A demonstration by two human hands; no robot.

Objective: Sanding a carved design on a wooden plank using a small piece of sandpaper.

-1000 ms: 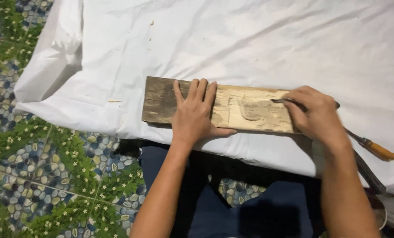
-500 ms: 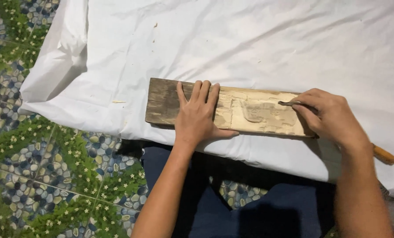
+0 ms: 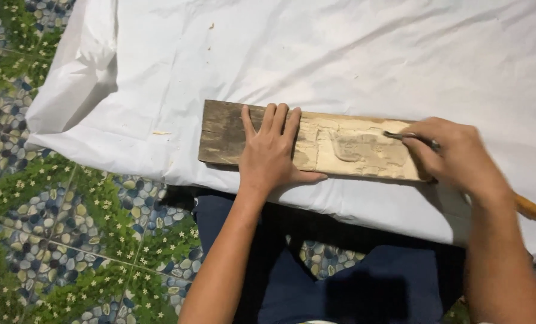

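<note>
On a bench draped in a white sheet (image 3: pixel 340 60), a long wooden board (image 3: pixel 220 135) lies flat near the front edge, its long axis running left to right and dipping slightly toward the right. Its left end is dark and weathered; the rest is pale, freshly cut relief. The left hand (image 3: pixel 271 153) lies open and flat across the board's middle, fingers pointing away from the person, thumb spread along the near edge. The right hand (image 3: pixel 454 156) is clenched around a chisel (image 3: pixel 397 135) at the board's right end; the metal tip points left, onto the carved area, and the orange-brown handle end shows past the wrist at the bench's near right edge. A few small wood chips (image 3: pixel 160 132) lie on the sheet left of the board. Below the bench, dark blue trousers (image 3: pixel 364 282) show above a floor covering (image 3: pixel 58 228) printed with pebbles and green leaves.
</note>
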